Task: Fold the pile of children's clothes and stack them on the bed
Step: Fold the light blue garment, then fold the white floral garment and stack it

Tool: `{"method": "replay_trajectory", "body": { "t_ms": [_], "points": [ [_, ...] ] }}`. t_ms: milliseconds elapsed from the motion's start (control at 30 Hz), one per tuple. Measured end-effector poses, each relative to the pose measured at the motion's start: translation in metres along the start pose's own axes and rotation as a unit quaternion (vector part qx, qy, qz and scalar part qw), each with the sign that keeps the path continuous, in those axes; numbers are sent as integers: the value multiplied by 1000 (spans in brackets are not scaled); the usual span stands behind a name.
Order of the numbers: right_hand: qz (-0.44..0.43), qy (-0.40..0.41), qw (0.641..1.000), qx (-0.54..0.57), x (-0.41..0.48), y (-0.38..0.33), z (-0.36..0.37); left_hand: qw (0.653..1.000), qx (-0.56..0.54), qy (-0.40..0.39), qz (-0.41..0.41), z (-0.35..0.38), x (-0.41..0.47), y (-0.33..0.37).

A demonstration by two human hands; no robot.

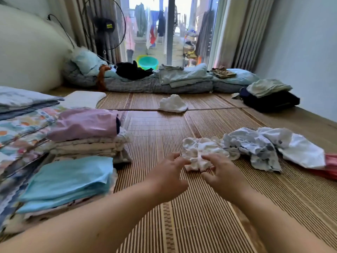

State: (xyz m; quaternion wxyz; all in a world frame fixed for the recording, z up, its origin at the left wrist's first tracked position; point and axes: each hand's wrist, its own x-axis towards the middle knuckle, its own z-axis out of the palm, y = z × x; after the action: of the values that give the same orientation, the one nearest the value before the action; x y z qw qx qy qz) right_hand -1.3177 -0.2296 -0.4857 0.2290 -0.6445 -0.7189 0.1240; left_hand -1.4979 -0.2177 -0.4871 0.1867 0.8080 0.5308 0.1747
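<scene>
Ok, feed's up, sweeping L to R. Far out to the left of my left hand [167,179]: floral quilt [18,128], flat. Closer in, still left of that hand, two folded stacks. The turquoise stack [67,179] sits just beside the forearm, and the purple-topped stack [83,123] is beyond it, further fwd. Both are on the bamboo mat [182,225].

Left hand is palm-down, fingers bent. The tips are right at the near-left edge of the white crumpled garment [204,152]. Can't tell if it's actually got hold or is only touching, too blurry there.

The garment lies directly fwd of both hands, bunched up on the mat, with its near edge between them.

Right hand [224,178]: thumb on top of that near edge, fingers curled under. It's pinching the cloth.

Right of the right hand and slightly fwd is the unfolded pile. A blue-white patterned piece [255,148] touches the garment, then a plain white cloth [299,148] overlaps it further right. Something pink [331,165] pokes out at the frame edge, mostly cut off.

Well ahead of both hands, apart from everything else, is a small white heap [173,104]. Beyond the right hand, far corner: a pale green garment [269,87] on top of a dark bundle [273,103].
</scene>
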Motion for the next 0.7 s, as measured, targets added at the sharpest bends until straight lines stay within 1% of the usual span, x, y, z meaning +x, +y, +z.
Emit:
{"method": "replay_trajectory", "body": {
  "t_ms": [133, 200, 267, 333, 400, 467, 500, 533, 600, 667, 700],
  "points": [
    [44, -15, 998, -53, 9, 58, -5, 998, 53, -36, 5, 48, 57, 30],
    [79, -33, 994, -73, 14, 81, -2, 993, 102, -51, -19, 69, 88, 30],
    [96, -74, 987, -102, 17, 97, 4, 985, 152, -69, -46, 83, 114, 22],
    [96, -94, 986, -103, 19, 109, 10, 978, 193, -65, -41, 89, 134, 14],
    [90, -89, 988, -89, 22, 115, 13, 968, 245, -50, -26, 87, 143, 8],
    [83, -86, 990, -73, 24, 116, 15, 964, 262, -47, -19, 81, 147, 4],
    [80, -86, 991, -62, 24, 115, 15, 968, 244, -48, -21, 77, 147, 4],
    [76, -85, 992, -46, 23, 113, 14, 978, 201, -55, -25, 71, 144, 8],
    [62, -69, 996, 1, 21, 103, 10, 995, 63, -73, -26, 56, 135, 23],
    [32, -26, 996, 74, 17, 85, -1, 994, -66, -90, -16, 35, 119, 44],
    [12, -1, 994, 105, 15, 73, -7, 991, -100, -88, -1, 23, 110, 55]
  ]
}}
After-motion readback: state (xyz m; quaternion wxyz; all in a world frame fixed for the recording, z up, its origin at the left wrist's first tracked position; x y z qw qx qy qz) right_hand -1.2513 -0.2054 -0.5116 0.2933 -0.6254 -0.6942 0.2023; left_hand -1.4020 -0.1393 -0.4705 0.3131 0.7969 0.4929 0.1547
